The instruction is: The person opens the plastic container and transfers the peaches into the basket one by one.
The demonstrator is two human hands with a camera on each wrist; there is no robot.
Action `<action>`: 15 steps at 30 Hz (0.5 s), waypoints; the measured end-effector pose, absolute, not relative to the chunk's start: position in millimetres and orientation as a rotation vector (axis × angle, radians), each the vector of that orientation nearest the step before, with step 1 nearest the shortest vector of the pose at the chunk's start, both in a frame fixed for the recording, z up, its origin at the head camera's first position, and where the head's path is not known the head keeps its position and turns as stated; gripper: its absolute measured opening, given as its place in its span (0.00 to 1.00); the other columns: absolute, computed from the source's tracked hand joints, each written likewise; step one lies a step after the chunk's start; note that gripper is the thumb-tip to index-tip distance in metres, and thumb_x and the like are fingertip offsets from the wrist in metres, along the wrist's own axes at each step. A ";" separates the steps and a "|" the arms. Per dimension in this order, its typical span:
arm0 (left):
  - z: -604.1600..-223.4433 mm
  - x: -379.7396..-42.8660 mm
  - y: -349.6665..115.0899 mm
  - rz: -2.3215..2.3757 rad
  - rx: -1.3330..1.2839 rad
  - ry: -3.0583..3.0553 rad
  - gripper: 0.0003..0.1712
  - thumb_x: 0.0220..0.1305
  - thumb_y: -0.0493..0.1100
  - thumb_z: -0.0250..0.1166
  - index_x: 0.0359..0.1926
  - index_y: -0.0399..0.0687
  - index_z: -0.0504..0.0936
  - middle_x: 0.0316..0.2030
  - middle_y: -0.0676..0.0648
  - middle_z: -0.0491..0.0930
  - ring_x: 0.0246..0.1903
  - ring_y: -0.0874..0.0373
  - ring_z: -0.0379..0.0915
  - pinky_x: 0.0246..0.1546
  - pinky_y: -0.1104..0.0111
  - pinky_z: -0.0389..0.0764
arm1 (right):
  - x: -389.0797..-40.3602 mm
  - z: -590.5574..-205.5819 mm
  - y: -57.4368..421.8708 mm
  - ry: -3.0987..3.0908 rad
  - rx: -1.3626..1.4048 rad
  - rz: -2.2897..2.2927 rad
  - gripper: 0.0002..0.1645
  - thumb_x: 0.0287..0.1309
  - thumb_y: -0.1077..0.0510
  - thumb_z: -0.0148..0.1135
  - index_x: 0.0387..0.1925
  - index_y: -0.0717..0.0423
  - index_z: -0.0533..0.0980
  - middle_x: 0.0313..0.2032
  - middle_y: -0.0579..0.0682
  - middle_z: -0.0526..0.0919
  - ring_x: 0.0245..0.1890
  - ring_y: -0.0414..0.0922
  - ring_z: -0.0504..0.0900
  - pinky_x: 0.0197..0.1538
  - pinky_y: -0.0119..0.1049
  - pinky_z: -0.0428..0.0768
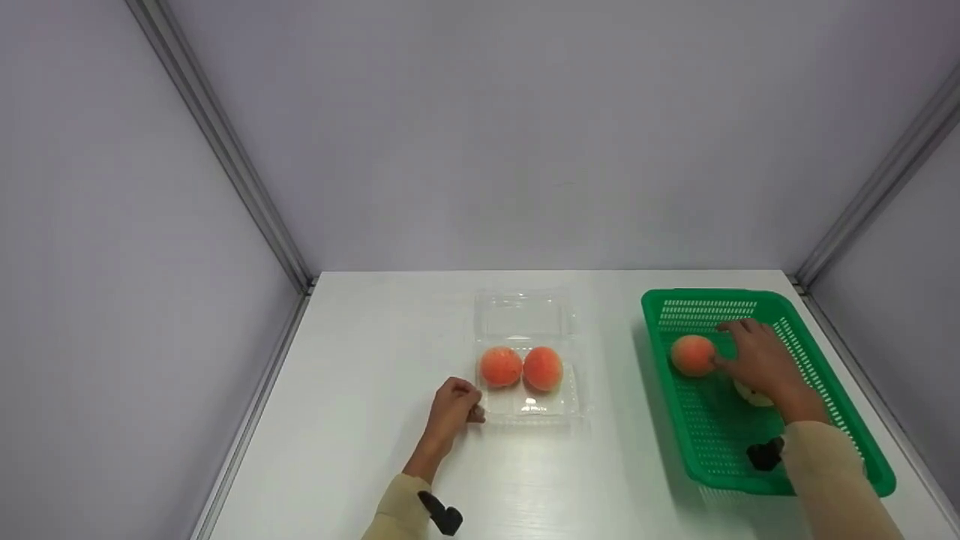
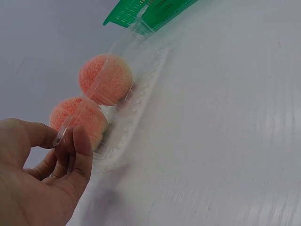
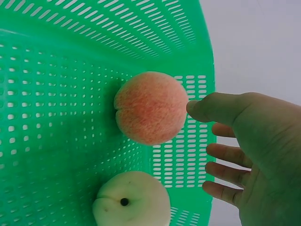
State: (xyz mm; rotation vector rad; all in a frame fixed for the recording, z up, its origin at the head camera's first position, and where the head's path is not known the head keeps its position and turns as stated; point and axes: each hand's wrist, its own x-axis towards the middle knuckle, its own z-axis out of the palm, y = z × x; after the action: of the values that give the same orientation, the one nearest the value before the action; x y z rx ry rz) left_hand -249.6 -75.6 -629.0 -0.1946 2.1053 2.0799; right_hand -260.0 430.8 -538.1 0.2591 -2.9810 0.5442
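Head view: worktop (image 1: 360, 337), green basket (image 1: 678, 420), clear box (image 1: 517, 406)

Left hand (image 1: 454, 405) pinches the box's edge; right hand (image 1: 763, 364), spread wide, thumb at a reddish peach (image 1: 691, 355) in the basket, near a pale peach (image 3: 134, 202); two peaches (image 1: 500, 367) sit boxed.

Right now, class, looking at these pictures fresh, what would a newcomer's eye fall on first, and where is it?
Probably the bright green basket on the right of the white table, holding a reddish peach and a pale peach, with the right hand open beside them. Next, two more reddish peaches sit side by side in an open clear clamshell container near the table's middle, its edge pinched by the left hand.
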 end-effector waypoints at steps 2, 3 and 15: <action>-628.3 -249.2 -75.2 2.075 -0.201 2.107 0.05 0.73 0.35 0.61 0.45 0.38 0.74 0.34 0.40 0.81 0.29 0.60 0.79 0.34 0.67 0.89 | -259.4 -535.7 428.3 -2.978 0.263 0.547 0.33 0.68 0.55 0.71 0.66 0.70 0.72 0.64 0.78 0.71 0.63 0.75 0.68 0.61 0.77 0.70; -628.0 -249.1 -75.1 2.073 -0.200 2.110 0.05 0.73 0.36 0.61 0.45 0.37 0.74 0.34 0.39 0.81 0.29 0.60 0.79 0.34 0.67 0.89 | -259.3 -534.6 427.1 -2.977 0.263 0.546 0.33 0.68 0.55 0.70 0.66 0.69 0.72 0.65 0.77 0.70 0.63 0.75 0.68 0.62 0.77 0.70; -628.6 -249.1 -78.5 2.076 -0.154 2.107 0.08 0.74 0.37 0.61 0.47 0.36 0.73 0.30 0.44 0.80 0.26 0.60 0.78 0.32 0.66 0.88 | -257.7 -526.4 414.7 -2.929 0.304 0.479 0.31 0.70 0.54 0.68 0.66 0.68 0.73 0.63 0.76 0.72 0.63 0.75 0.70 0.61 0.76 0.72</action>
State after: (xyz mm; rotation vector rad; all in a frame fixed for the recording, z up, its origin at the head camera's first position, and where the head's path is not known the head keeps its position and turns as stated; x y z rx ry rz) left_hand -249.1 -78.5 -628.6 -0.1538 2.1072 2.0764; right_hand -257.7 414.7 -526.4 0.3044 -2.9290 0.4785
